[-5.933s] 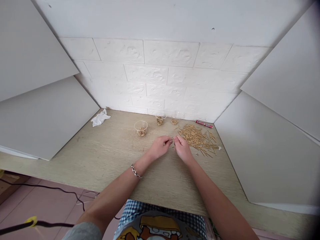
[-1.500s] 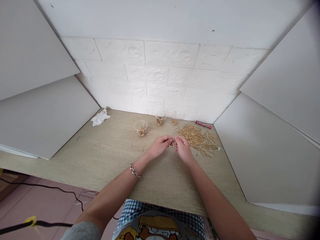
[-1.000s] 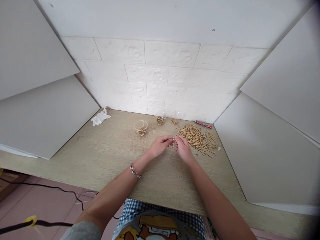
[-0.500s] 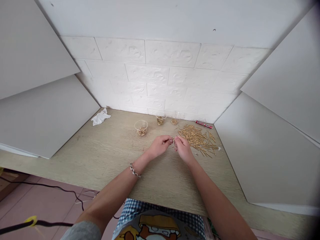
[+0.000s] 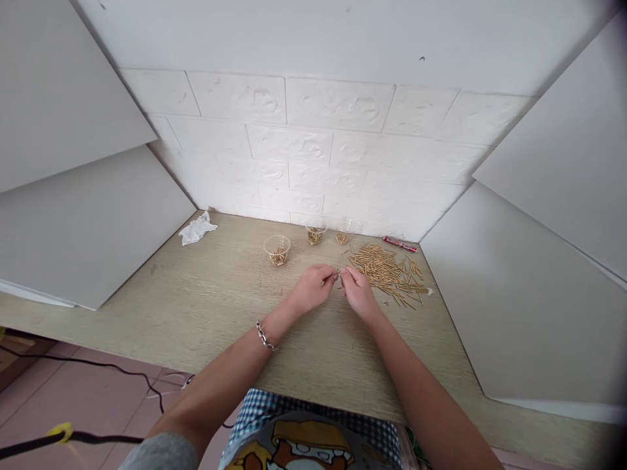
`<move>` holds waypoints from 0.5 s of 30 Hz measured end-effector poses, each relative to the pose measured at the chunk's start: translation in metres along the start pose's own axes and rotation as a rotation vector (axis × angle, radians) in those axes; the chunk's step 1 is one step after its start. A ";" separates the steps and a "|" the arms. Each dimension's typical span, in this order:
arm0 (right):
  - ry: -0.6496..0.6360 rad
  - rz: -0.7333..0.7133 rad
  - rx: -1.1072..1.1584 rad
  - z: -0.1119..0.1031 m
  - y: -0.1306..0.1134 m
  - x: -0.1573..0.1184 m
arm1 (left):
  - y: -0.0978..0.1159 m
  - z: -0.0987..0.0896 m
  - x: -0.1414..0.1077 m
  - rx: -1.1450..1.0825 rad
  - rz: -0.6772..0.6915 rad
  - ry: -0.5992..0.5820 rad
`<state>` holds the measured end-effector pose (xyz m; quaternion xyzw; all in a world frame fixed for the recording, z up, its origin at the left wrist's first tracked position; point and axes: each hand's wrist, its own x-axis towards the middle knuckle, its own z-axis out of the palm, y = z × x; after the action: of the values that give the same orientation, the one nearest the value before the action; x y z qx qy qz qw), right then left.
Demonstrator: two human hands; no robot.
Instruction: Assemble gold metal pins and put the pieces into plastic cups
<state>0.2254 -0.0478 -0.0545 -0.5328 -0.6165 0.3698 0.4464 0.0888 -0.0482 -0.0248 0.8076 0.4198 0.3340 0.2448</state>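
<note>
My left hand (image 5: 313, 288) and my right hand (image 5: 358, 291) meet over the middle of the table, fingertips nearly touching. Both are closed in a pinch, and a thin small piece shows between them, too small to make out. Right beside my right hand lies a spread pile of thin gold-coloured rods (image 5: 385, 267). Beyond my hands stand a clear cup (image 5: 277, 250) with small gold pieces, a second clear cup (image 5: 316, 234) with similar pieces, and a third, smaller-looking one (image 5: 342, 236) near the wall.
On the wooden table (image 5: 206, 281), a crumpled white tissue (image 5: 198, 229) lies at the back left. A red tube-like packet (image 5: 400, 244) rests behind the rods. Grey-white panels (image 5: 548, 300) stand at both sides, and a white brick-pattern wall (image 5: 337, 104) closes the back.
</note>
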 end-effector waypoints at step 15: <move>-0.065 0.044 0.380 0.004 0.000 0.000 | 0.011 -0.010 0.003 -0.139 -0.106 -0.071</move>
<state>0.2217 -0.0475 -0.0558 -0.4399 -0.5380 0.5062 0.5107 0.0878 -0.0502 -0.0100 0.7768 0.4288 0.3199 0.3323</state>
